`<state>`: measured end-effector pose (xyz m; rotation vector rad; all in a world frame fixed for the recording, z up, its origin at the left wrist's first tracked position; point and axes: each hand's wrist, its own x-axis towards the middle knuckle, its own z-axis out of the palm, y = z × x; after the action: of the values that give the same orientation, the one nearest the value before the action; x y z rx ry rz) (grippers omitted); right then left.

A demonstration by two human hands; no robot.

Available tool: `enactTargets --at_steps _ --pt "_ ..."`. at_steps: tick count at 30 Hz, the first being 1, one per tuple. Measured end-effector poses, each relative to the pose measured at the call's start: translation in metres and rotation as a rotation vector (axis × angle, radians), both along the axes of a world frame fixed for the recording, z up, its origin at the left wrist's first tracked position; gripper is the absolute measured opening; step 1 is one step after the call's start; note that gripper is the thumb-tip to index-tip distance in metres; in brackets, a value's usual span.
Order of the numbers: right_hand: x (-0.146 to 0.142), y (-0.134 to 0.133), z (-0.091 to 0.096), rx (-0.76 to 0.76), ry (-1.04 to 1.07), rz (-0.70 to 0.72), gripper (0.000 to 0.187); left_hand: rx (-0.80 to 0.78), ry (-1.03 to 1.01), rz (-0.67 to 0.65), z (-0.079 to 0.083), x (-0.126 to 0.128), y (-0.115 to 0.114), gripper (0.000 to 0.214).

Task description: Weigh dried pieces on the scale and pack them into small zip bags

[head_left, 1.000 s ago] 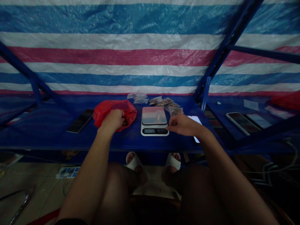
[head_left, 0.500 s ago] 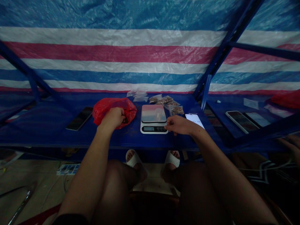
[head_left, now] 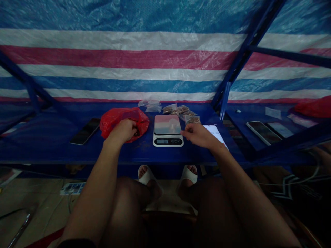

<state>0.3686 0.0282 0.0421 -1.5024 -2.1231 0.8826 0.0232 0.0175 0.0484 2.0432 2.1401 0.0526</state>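
Red plastic bag (head_left: 116, 120) is sitting crumpled on the blue steel shelf (head_left: 51, 151), its mouth bunched up, just left of the scale. Going left to right: a black smartphone (head_left: 85, 131) is lying on the shelf, well apart from the bag. Left hand (head_left: 122, 131) is working at the bag's opening, clenched, grasping the plastic and possibly something small and dark near the fingertips; cannot tell what. Current step is handling the bag's contents beside the scale. Next move calls for that fist to loosen before anything can leave it.

Digital kitchen scale (head_left: 167, 131) is standing mid-shelf, display toward the person, nothing visible on its platform. Behind it, clear plastic bags (head_left: 152, 106) are lying in a loose pile, and small zip bags (head_left: 184, 110) of brown granular material are overlapping; contents are too small to identify. Right hand (head_left: 198, 135) is hovering just right of the scale, fingers loosely curled, thumb and forefinger close together; cannot tell if they are pinching anything. A lit phone (head_left: 216, 134) is lying just beyond that hand. Further right, two more phones (head_left: 262, 132) are lying on the neighbouring shelf, near another red bag (head_left: 312, 106).
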Motion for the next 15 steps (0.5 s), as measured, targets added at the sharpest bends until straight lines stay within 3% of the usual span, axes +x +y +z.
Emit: enactTargets --at_steps 10,15 --pt "-0.004 -0.003 0.005 0.118 0.171 -0.091 0.034 0.089 0.005 0.027 0.002 -0.007 -0.003 0.027" --pt "-0.019 -0.012 0.005 0.195 0.232 -0.041 0.02 0.138 -0.046 0.022 0.011 -0.011 -0.012 0.03"
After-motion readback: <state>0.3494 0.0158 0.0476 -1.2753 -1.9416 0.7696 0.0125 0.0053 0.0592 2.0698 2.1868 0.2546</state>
